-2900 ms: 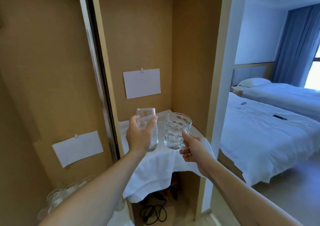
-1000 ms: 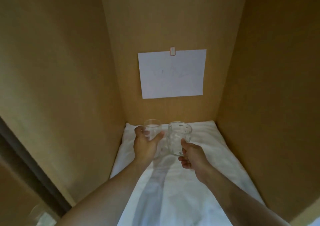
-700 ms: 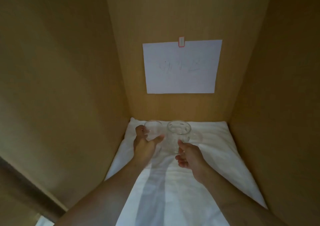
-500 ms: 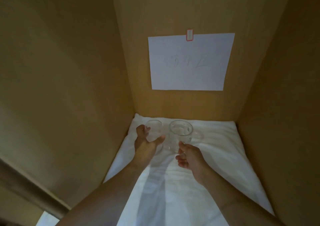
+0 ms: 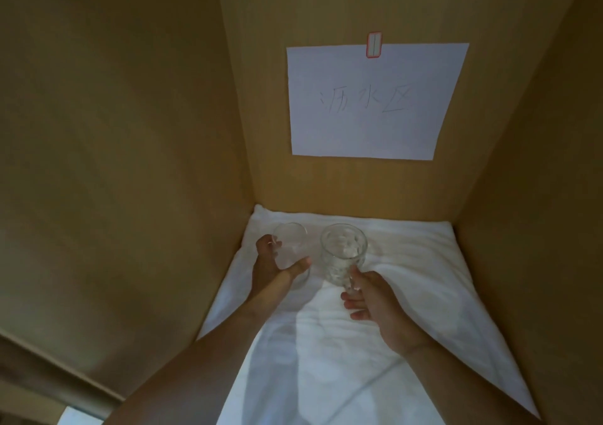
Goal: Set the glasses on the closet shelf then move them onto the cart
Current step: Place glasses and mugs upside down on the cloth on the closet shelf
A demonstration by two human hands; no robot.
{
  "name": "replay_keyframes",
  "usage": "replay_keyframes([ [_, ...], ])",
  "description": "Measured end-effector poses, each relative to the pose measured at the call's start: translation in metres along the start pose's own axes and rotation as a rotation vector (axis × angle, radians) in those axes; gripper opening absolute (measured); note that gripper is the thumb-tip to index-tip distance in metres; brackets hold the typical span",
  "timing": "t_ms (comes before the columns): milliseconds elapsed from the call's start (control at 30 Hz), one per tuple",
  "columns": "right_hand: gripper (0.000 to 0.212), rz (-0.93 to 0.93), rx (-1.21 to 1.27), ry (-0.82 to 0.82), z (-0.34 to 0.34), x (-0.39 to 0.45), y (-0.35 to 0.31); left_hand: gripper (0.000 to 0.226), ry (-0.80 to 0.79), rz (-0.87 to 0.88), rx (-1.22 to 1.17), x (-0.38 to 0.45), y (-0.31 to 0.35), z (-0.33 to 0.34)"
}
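Note:
Both my arms reach into a wooden closet over a shelf covered with a white cloth (image 5: pixel 408 294). My left hand (image 5: pixel 272 271) grips a plain clear glass (image 5: pixel 290 245), thumb on its right side, close to the left wall. My right hand (image 5: pixel 375 300) holds a dimpled clear glass (image 5: pixel 342 255) from its near side, just right of the plain one. Both glasses are upright and low over the cloth near the back of the shelf. I cannot tell whether their bases touch the cloth.
Wooden closet walls close in at the left (image 5: pixel 130 163), back and right (image 5: pixel 538 196). A white paper sheet (image 5: pixel 372 105) with handwriting is clipped to the back wall above the shelf. The cloth hangs over the shelf's near edge.
My view has moved from outside the closet to deep inside it. Both hands carried the glasses in and lowered them toward the back of the cloth-covered shelf.

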State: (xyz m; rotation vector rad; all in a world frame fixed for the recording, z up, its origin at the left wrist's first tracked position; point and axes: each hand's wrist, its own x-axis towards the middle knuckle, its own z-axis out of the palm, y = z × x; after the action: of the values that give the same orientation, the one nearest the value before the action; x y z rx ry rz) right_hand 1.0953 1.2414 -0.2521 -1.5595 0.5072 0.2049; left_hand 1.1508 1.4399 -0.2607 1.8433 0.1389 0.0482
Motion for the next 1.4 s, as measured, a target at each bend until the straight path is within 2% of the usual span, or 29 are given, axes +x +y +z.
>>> replay_keyframes([
  [67,0.037,-0.021,0.009,0.075,-0.006,0.002,0.001,0.094,-0.054,-0.013,0.045,0.001,-0.006,-0.003],
  [133,0.017,-0.058,0.009,0.127,-0.014,0.007,0.0,0.097,-0.11,-0.004,0.118,0.003,-0.014,-0.005],
  [167,0.017,-0.069,-0.002,0.127,-0.017,0.012,-0.001,0.097,-0.113,0.0,0.155,0.002,-0.015,-0.005],
  [267,0.051,-0.102,-0.059,0.035,-0.016,0.023,-0.008,0.096,-0.058,-0.041,0.101,0.009,-0.016,-0.005],
  [367,0.07,-0.123,-0.034,-0.073,-0.01,0.031,-0.01,0.096,-0.042,-0.052,0.165,0.019,-0.006,-0.01],
  [500,0.094,-0.154,-0.004,-0.176,-0.011,0.043,-0.002,0.098,0.009,0.048,0.314,0.037,0.014,-0.02],
  [567,0.09,-0.179,-0.039,-0.161,-0.007,0.045,-0.004,0.101,0.022,0.12,0.403,0.047,0.025,-0.023],
  [633,0.091,-0.201,-0.094,-0.132,-0.005,0.049,-0.003,0.106,0.036,0.174,0.596,0.06,0.033,-0.027],
  [767,0.093,-0.203,-0.128,-0.12,-0.007,0.056,0.002,0.112,-0.043,0.119,0.895,0.088,0.049,-0.028],
  [833,0.091,-0.2,-0.12,-0.129,-0.008,0.057,0.004,0.109,-0.026,0.112,1.016,0.097,0.057,-0.028],
  [933,0.09,-0.208,-0.108,-0.135,-0.009,0.056,0.004,0.084,0.027,0.161,1.071,0.103,0.065,-0.03],
  [1100,0.096,-0.216,-0.116,-0.137,-0.008,0.059,0.003,0.063,0.005,0.23,1.226,0.112,0.066,-0.028],
  [1267,0.101,-0.249,-0.138,-0.061,-0.009,0.065,0.012,0.06,0.031,0.301,1.289,0.117,0.061,-0.019],
  [1400,0.084,-0.312,-0.176,-0.002,-0.007,0.058,0.001,0.063,0.053,0.354,1.223,0.122,0.062,-0.016],
])
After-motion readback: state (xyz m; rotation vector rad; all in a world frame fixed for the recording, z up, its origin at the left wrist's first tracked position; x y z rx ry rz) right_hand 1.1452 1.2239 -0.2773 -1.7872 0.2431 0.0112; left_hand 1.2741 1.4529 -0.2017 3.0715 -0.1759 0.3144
